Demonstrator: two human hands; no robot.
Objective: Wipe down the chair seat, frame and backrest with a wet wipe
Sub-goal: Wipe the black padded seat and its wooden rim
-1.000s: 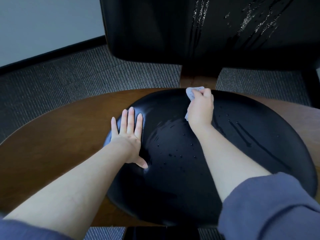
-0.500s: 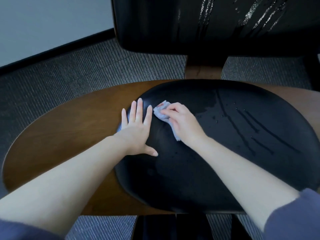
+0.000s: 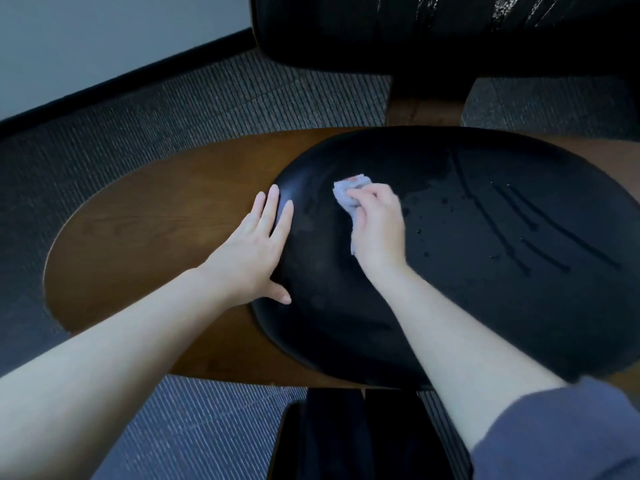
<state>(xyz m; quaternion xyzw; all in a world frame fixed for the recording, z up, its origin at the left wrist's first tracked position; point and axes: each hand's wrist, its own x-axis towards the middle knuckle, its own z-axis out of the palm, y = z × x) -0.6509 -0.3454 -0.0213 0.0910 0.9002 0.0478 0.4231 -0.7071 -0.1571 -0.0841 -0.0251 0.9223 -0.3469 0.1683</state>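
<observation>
The chair has a black cushioned seat (image 3: 485, 289) set on a brown wooden frame (image 3: 149, 230), with a black backrest (image 3: 398, 32) at the top streaked with wet marks. My right hand (image 3: 379, 223) grips a crumpled pale wet wipe (image 3: 348, 195) and presses it on the upper left part of the seat. My left hand (image 3: 252, 251) lies flat with straight fingers on the seat's left edge, where cushion meets wood. Wet streaks and drops show on the right half of the seat.
Grey ribbed carpet (image 3: 173, 105) surrounds the chair. A pale wall with a black skirting board (image 3: 121, 81) runs along the upper left. A wooden post (image 3: 422, 112) joins seat and backrest. Dark chair parts (image 3: 363, 438) show below the seat's front edge.
My right hand swept the wipe from the rear middle of the seat to its left side, near my left hand, then drew slightly back to the right. My left hand stayed flat on the edge.
</observation>
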